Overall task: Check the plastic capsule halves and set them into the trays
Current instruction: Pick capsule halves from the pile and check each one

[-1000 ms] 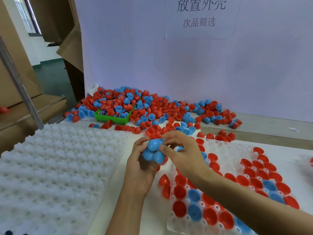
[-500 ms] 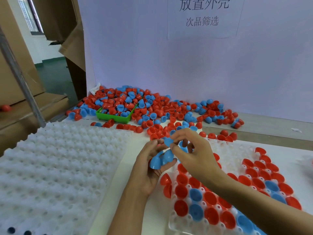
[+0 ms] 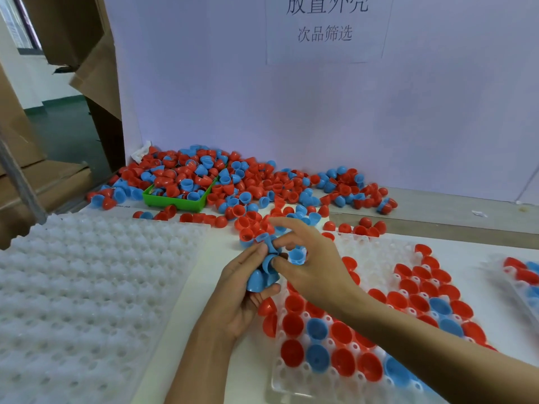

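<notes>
- Above the half-full tray [image 3: 376,255], the left hand [image 3: 239,301] holds a bunch of blue halves [image 3: 258,279].
- Right hand [image 3: 309,266] pinches one blue half [image 3: 297,256], checking it.
- Next, probably: drop it into a free cup.

Two hands are here, the left hand [image 3: 233,298] and the right hand [image 3: 312,263]. There are three white trays: a big bumpy tray [image 3: 81,287] at 9 o'clock, a middle tray [image 3: 376,252] at 4 o'clock, and a small bit of a third tray [image 3: 522,284] at 3 o'clock. There is one green bin [image 3: 175,202] at 11 o'clock. One paper sign [image 3: 323,27] hangs at 12 o'clock. The loose red and blue capsule halves [image 3: 262,185] in the pile are too many to count. The left hand holds a few blue halves [image 3: 258,279], maybe three.
</notes>
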